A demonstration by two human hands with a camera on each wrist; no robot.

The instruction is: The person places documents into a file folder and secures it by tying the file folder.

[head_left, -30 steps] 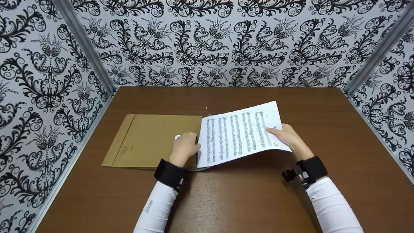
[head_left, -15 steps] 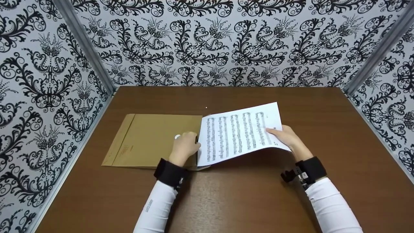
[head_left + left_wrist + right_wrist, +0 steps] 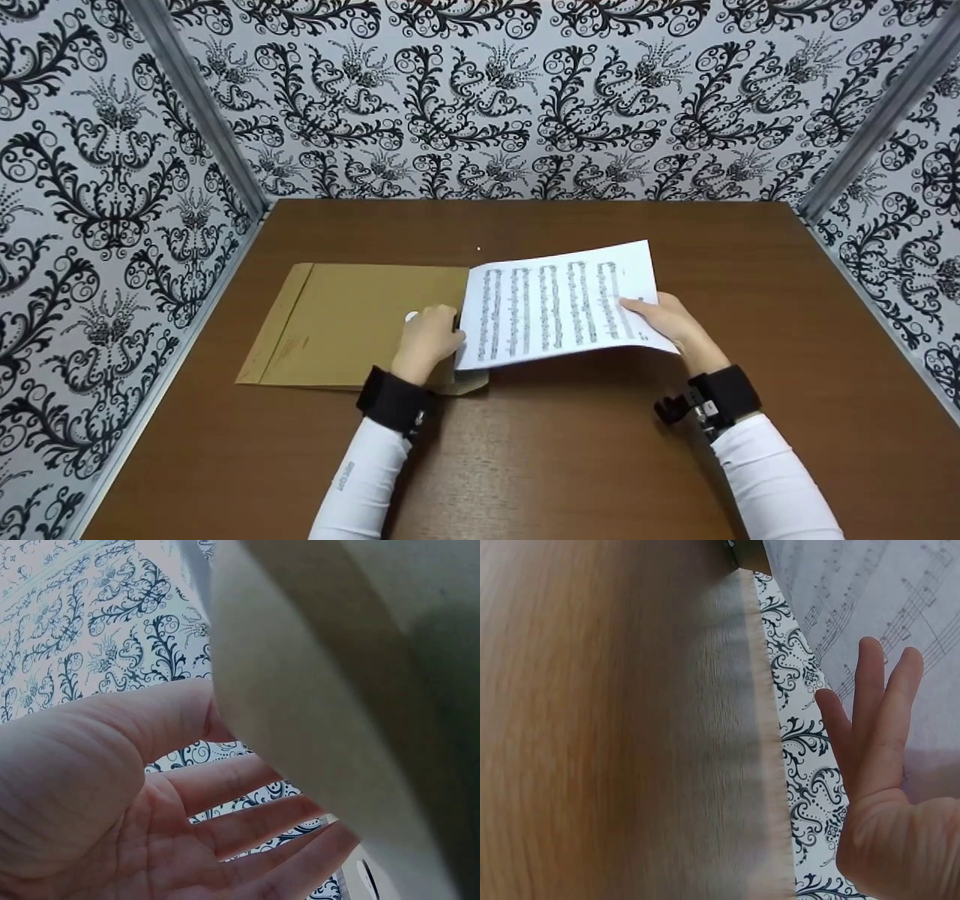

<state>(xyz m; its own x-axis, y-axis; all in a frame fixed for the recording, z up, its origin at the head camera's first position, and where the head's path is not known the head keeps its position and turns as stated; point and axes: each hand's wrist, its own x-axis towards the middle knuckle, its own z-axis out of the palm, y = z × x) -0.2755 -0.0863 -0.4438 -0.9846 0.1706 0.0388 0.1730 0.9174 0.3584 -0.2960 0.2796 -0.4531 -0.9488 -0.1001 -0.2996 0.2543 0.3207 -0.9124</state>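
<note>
A brown paper envelope [image 3: 352,315] lies flat on the table, its mouth toward the right. My left hand [image 3: 427,345] grips the mouth's edge; in the left wrist view, the brown paper [image 3: 300,690] hides its fingertips. White sheet music [image 3: 551,304] extends rightward from the mouth, its far end raised and bowed. Its left edge is at the mouth; I cannot tell whether any part remains inside. My right hand [image 3: 671,322] pinches the sheet's right side, thumb on top. Underneath, several extended fingers [image 3: 885,720] lie against the paper in the right wrist view.
The brown wooden table [image 3: 570,465] extends around the envelope and sheet. Black-and-white patterned walls [image 3: 480,97] stand at the back and both sides. The envelope's flap [image 3: 471,384] sticks out beneath the sheet's near left corner.
The sheet has shifted slightly right with my right hand. Its near left corner has risen, so more of the flap shows. My left hand and the envelope have hardly moved.
</note>
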